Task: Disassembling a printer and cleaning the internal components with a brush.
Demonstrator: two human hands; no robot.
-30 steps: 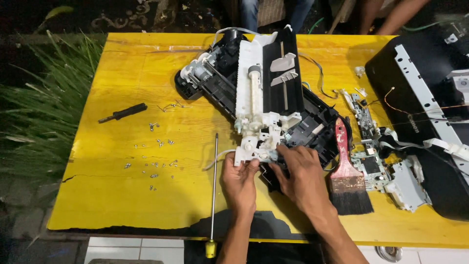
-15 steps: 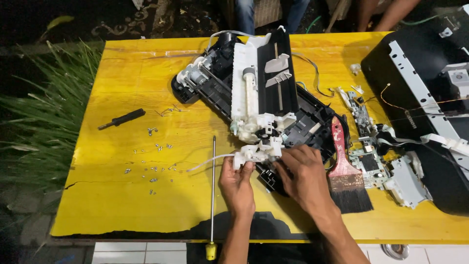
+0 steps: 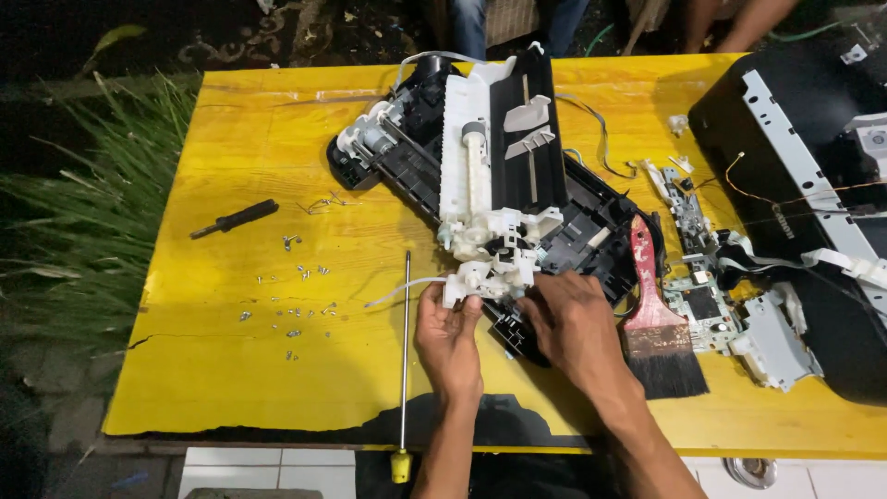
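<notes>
The white plastic mechanism (image 3: 485, 277) sits at the centre of the frame, at the near end of the opened printer chassis (image 3: 499, 176) on the yellow table (image 3: 231, 388). The left hand (image 3: 450, 337) pinches its left edge, fingers closed on the plastic. The right hand (image 3: 575, 325) lies flat over the black base just right of it; whether its fingers grip anything I cannot tell. To free the piece cleanly, hold the base down and ease it out evenly, minding the thin white cable (image 3: 402, 289). A long screwdriver (image 3: 405, 360) lies just left, loose screws (image 3: 296, 300) further left, a red-handled brush (image 3: 658, 333) at right.
</notes>
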